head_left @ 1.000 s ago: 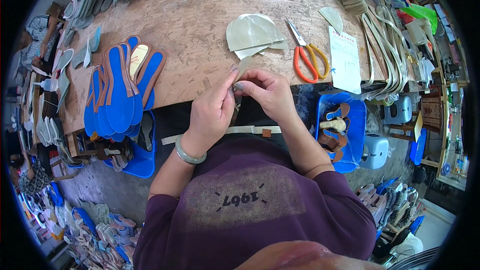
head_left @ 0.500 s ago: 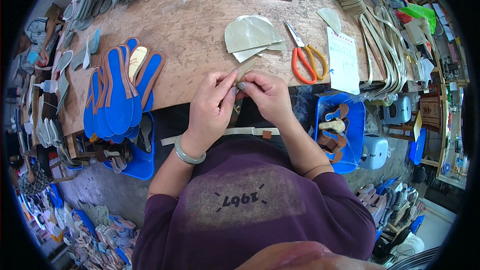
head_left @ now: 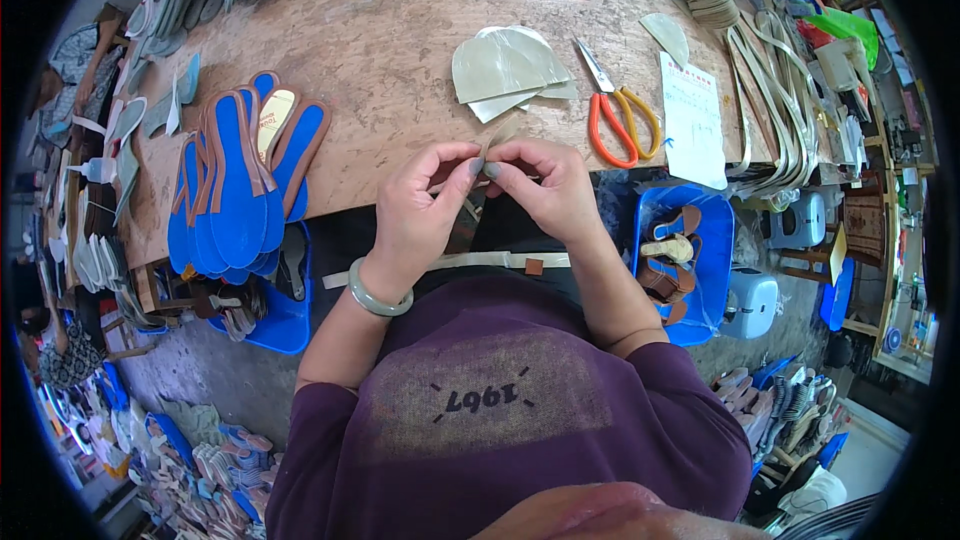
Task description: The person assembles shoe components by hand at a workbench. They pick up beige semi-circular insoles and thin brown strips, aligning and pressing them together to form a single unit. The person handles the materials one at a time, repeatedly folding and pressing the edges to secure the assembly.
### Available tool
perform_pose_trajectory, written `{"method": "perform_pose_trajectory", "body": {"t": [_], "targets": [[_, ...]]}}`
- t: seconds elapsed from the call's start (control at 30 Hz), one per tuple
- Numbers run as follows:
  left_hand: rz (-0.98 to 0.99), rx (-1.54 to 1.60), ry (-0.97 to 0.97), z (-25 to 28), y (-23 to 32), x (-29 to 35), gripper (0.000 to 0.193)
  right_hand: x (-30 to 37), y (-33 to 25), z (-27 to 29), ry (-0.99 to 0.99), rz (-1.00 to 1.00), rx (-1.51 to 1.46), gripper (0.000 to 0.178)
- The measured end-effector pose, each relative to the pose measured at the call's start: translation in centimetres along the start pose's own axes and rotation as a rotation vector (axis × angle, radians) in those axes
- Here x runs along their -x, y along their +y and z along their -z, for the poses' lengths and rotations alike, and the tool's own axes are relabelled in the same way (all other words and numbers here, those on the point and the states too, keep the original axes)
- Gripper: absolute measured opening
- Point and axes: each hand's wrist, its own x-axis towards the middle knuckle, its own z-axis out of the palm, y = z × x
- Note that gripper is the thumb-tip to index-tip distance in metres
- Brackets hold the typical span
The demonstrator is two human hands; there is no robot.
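As the left hand [head_left: 420, 202] meets the right hand [head_left: 548, 190] at the near edge of the desk [head_left: 380, 50], the head view shows both pinched tight, thumbs to fingertips, gripping a thin tan strip [head_left: 498, 136] between them, its free end poking up and away from the body. And what a surface beyond: pale wood, scuffed and blotchy! Smooth, shiny half-round sheets [head_left: 505, 70] overlap just past the strip; right of them, scissors [head_left: 606, 95] with slim metal blades, one loop orange, one yellow. Over left, flat blue insoles [head_left: 235, 170], brown-rimmed, fan out past the front edge. Between insoles and sheets runs a broad stretch of bare, mottled wood.
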Motion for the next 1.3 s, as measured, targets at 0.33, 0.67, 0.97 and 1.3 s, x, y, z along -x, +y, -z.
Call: {"method": "perform_pose_trajectory", "body": {"t": [0.33,0.67,0.97,1.3], "targets": [[-0.258,-0.361,0.067,-0.3,0.2,-0.2,0.014,0.1,-0.3,-0.2,-0.009,-0.045,0.091,0.013],[-0.471,-0.651,0.114,-0.3,-0.4,0.0,0.019,0.5,-0.7,-0.6,0.006,-0.078,0.11,0.014],[-0.289,-0.418,0.073,-0.8,0.2,0.1,0.018,0.4,-0.1,-0.8,0.152,0.085,0.28,0.011],[0.312,0.821,-0.041,0.5,-0.9,-1.1,0.016,-0.5,1.1,0.8,0.032,0.23,-0.101,0.017]]}}
